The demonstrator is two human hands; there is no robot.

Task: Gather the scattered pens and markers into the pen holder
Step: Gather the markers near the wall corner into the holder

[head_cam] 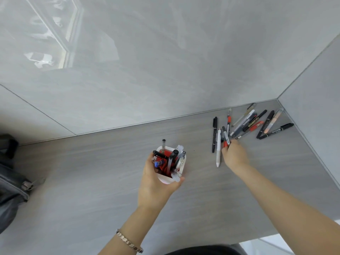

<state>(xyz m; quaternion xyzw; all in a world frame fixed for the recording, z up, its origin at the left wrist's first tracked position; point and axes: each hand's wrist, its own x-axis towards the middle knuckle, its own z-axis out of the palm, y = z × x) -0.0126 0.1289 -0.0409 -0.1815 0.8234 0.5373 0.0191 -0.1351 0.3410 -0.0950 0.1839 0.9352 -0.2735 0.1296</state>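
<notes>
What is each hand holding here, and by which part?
Left hand grips the pen holder around its side wall. Right hand pinches a grey marker near its red end.

Grey wood-grain desktop (103,181), set into a corner of glossy grey wall panels. Far right corner: loose heap of pens and markers (257,124) lying flat, overlapping (black, red, clear, one peach). Just left of heap: a black marker (214,134) and a white pen (218,148), side by side. Left edge: dark grey bag (11,181), partly out of view.
</notes>
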